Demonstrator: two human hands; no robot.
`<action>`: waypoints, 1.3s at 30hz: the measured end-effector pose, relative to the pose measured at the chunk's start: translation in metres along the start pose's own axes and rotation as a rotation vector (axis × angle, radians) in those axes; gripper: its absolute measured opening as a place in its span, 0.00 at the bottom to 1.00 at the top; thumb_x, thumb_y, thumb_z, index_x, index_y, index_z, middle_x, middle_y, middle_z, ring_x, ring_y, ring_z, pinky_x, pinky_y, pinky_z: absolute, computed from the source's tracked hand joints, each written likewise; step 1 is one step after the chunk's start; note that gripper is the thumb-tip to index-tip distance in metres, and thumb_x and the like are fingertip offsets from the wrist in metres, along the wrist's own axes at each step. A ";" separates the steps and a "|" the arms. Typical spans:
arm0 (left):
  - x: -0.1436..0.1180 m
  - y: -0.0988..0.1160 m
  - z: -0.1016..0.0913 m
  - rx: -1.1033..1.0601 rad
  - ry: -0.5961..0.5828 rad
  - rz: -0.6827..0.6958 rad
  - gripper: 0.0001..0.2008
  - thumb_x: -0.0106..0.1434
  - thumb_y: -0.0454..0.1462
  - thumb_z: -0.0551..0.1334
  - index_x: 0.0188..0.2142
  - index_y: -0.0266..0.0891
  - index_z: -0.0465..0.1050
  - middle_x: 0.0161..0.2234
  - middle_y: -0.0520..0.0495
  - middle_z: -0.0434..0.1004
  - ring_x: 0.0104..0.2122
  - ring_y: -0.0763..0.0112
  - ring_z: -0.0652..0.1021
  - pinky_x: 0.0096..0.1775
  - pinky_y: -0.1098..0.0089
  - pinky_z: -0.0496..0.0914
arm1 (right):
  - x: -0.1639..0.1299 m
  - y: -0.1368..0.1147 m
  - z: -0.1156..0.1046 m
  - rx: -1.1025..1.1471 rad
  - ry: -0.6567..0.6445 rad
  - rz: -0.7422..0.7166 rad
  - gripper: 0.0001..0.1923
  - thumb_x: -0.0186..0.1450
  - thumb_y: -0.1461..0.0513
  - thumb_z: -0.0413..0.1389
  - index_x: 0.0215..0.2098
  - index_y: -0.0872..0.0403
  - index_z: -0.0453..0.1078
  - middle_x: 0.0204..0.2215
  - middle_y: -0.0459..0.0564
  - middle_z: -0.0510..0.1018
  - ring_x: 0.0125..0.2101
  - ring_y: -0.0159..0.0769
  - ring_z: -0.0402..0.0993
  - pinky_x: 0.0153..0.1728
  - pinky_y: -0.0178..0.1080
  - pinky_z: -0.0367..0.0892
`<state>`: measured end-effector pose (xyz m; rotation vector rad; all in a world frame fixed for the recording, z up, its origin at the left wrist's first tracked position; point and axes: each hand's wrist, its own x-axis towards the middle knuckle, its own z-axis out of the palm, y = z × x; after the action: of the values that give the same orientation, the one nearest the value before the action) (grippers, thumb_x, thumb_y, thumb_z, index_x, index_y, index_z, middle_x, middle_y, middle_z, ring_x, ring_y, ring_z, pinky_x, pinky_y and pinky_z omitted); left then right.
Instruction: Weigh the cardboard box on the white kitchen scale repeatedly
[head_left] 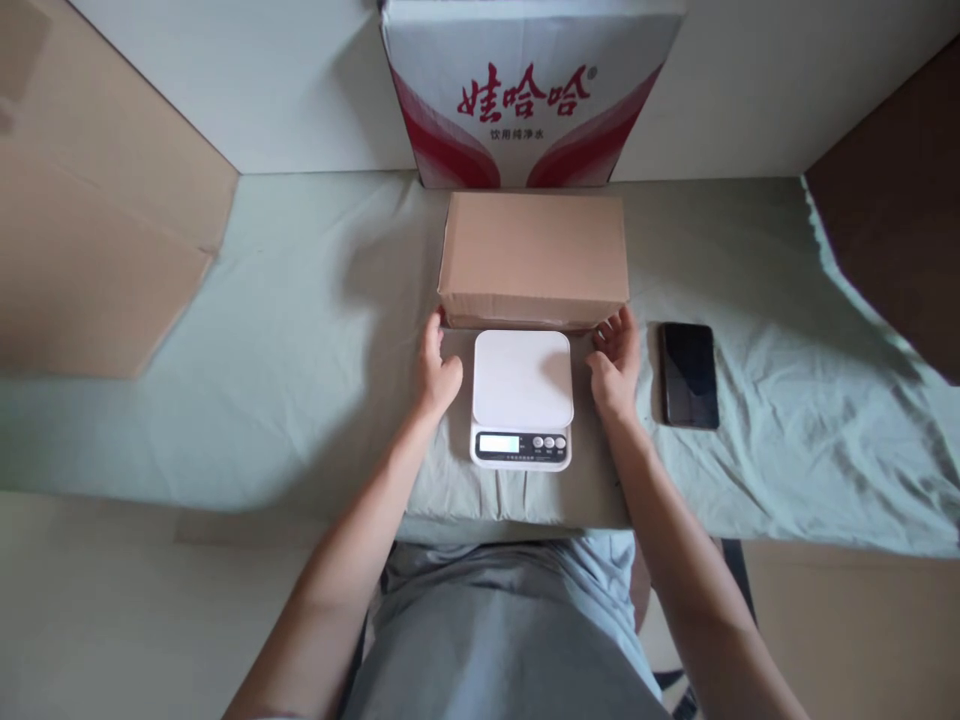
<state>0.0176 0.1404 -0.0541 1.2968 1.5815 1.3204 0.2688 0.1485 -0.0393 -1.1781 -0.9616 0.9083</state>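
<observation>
On a cloth-covered table, both hands flank a white scale (523,398). Left hand (436,368) and right hand (615,362), loosely open, fingertips touch the lower corners of a brown box (534,257) just behind the scale. A phone (688,374) lies right.

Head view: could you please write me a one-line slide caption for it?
Both hands, left hand and right hand, reach the brown cardboard box behind a white kitchen scale; phone lies right.

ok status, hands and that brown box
Left hand and right hand open, at the lower front corners of the cardboard box. Box behind the kitchen scale. Phone lies right, apart.
</observation>
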 end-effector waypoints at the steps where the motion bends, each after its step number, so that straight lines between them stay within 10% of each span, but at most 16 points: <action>1: 0.000 -0.002 0.000 0.014 0.010 -0.018 0.40 0.49 0.22 0.56 0.62 0.41 0.56 0.66 0.42 0.61 0.66 0.61 0.62 0.67 0.58 0.56 | 0.000 0.000 0.000 -0.001 -0.004 -0.005 0.40 0.45 0.65 0.54 0.57 0.44 0.58 0.60 0.49 0.66 0.59 0.42 0.66 0.64 0.57 0.55; 13: 0.012 0.022 -0.001 -0.072 -0.002 0.017 0.42 0.49 0.23 0.55 0.63 0.47 0.52 0.67 0.45 0.57 0.66 0.64 0.62 0.64 0.58 0.62 | 0.005 -0.015 0.006 -0.002 -0.095 -0.031 0.38 0.43 0.67 0.51 0.53 0.44 0.63 0.54 0.46 0.71 0.56 0.42 0.67 0.58 0.52 0.63; 19: 0.030 0.058 0.001 -0.093 -0.023 0.071 0.37 0.49 0.25 0.56 0.60 0.42 0.58 0.57 0.42 0.70 0.58 0.62 0.71 0.61 0.58 0.66 | 0.020 -0.040 0.019 0.012 -0.186 -0.079 0.30 0.44 0.67 0.52 0.46 0.45 0.68 0.41 0.44 0.74 0.45 0.40 0.71 0.52 0.50 0.69; 27: -0.039 0.133 -0.036 -0.091 -0.041 0.207 0.38 0.50 0.24 0.55 0.59 0.52 0.61 0.58 0.49 0.68 0.61 0.64 0.68 0.64 0.55 0.61 | -0.024 -0.101 0.002 -0.019 -0.122 -0.202 0.27 0.51 0.57 0.60 0.50 0.41 0.66 0.49 0.47 0.73 0.55 0.48 0.68 0.59 0.55 0.62; 39: -0.113 0.093 -0.048 -0.046 -0.006 0.063 0.37 0.52 0.22 0.54 0.59 0.51 0.61 0.57 0.47 0.69 0.60 0.64 0.70 0.64 0.51 0.61 | -0.113 -0.072 -0.019 -0.016 -0.045 -0.082 0.27 0.55 0.58 0.61 0.54 0.43 0.65 0.57 0.49 0.72 0.61 0.47 0.65 0.65 0.57 0.57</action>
<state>0.0268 0.0167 0.0377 1.3308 1.5089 1.3817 0.2542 0.0254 0.0160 -1.1275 -1.0478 0.8667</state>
